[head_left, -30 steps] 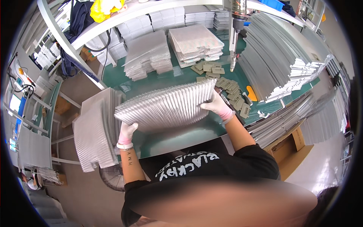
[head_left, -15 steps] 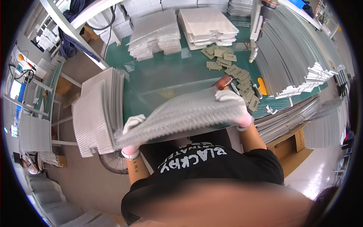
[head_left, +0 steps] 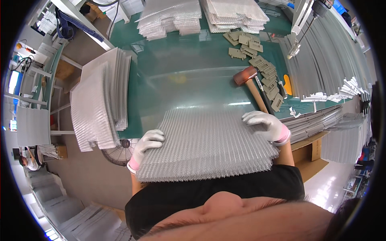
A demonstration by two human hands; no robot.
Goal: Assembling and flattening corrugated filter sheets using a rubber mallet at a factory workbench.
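Note:
A grey translucent ridged sheet (head_left: 209, 142) lies broad side up across the near edge of the green table, its jagged near edge over my lap. My left hand (head_left: 148, 146), in a white glove with a pink cuff, is closed on its left edge. On the opposite edge, my right hand (head_left: 266, 126), gloved alike, grips with curled fingers; the thumbs are hidden. Just beyond the right hand lies a mallet (head_left: 254, 90) with a reddish-brown head and wooden handle. Whether the sheet is one piece or several layers, I cannot tell.
Similar sheets stand in a stack (head_left: 102, 96) at the left and in two piles (head_left: 169, 18) (head_left: 235, 14) at the back. Beige plates (head_left: 267, 72) and a yellow piece (head_left: 287, 84) lie right of the mallet. Grey sheets (head_left: 327, 60) fill the right side. A tool (head_left: 295, 50) hangs above.
The sheet has gone from bowed and tilted, blurred by motion, to lying flatter between my hands. My right hand has come lower, and the mallet is now uncovered. The whole view has shifted.

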